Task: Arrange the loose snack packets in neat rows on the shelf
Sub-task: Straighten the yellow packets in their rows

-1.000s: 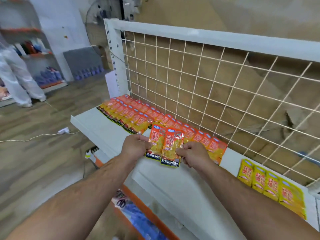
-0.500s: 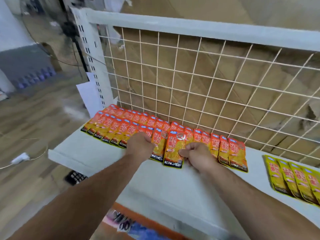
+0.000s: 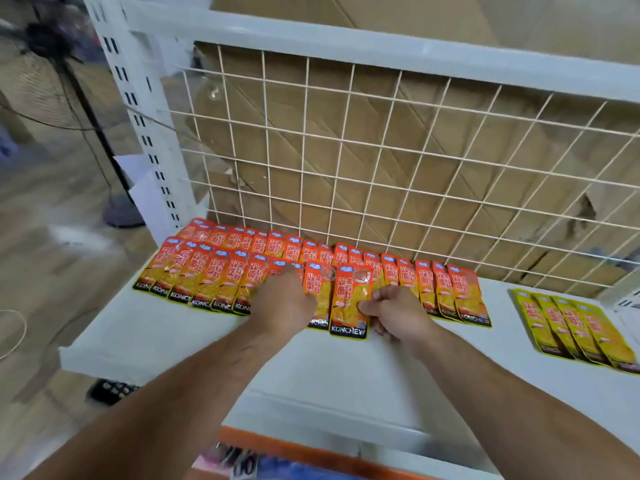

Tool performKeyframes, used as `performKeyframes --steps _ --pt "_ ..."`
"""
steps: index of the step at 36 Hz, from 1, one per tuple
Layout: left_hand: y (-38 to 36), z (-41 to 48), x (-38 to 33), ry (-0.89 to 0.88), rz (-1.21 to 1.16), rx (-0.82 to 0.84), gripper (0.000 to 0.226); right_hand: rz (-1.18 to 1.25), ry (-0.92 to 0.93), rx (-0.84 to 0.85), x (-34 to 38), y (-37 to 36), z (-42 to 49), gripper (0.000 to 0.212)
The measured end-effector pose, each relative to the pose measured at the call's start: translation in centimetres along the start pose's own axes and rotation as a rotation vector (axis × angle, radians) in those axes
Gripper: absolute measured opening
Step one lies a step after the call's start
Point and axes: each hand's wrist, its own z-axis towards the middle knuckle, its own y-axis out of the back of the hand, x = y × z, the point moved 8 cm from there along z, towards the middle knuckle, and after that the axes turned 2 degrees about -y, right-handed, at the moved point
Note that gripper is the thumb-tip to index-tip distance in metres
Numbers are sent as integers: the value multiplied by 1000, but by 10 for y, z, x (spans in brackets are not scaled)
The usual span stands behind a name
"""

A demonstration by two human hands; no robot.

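Orange snack packets [image 3: 221, 271], each marked KONCHEW on a black bottom edge, are lying in two overlapping rows on the white shelf [image 3: 311, 372]. The back row is sitting against the wire grid [image 3: 381, 168], and the front row is overlapping it on the side nearer the person.

Item in hand: one front packet [image 3: 349, 303] is lying on top of the front row near its middle, jutting slightly forward of its neighbours.

Right hand [image 3: 394, 313] is pinching this packet's right edge, with thumb and curled fingers [image 3: 381, 295] clamped on it.

Left hand [image 3: 282, 303] is resting knuckles-up on the front row just left of that packet, covering parts of the packets there. Its fingers are bending down out of sight, so whether they are gripping or only pressing cannot be told.

Yellow packets [image 3: 575, 327] of the same shape are lying in one short overlapping row at the shelf's right end, well apart from the orange rows.

Brown cardboard [image 3: 346, 116] is showing through the grid behind the shelf.

White slotted upright [image 3: 138, 116] is standing at the shelf's back left corner.

Black fan stand [image 3: 104, 150] is standing on the wooden floor to the left, blurred.

Lower shelf with an orange front edge [image 3: 294, 448] is showing below; the goods on it are too blurred to identify.
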Motion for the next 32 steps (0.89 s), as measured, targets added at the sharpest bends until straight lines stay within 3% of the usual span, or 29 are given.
performKeyframes --steps 10,20,25,32 --pt "22 5 -10 -121 42 -77 36 -46 -43 51 20 -15 5 19" --pt "25 -1 -1 -160 76 -75 39 -499 40 -183 32 -18 9 31" --pt "26 -3 -1 -162 77 -65 38 -586 65 -225 35 -20 8 20" --pt "27 -5 -2 -160 92 -55 36 -653 71 -261 34 -23 5 23"
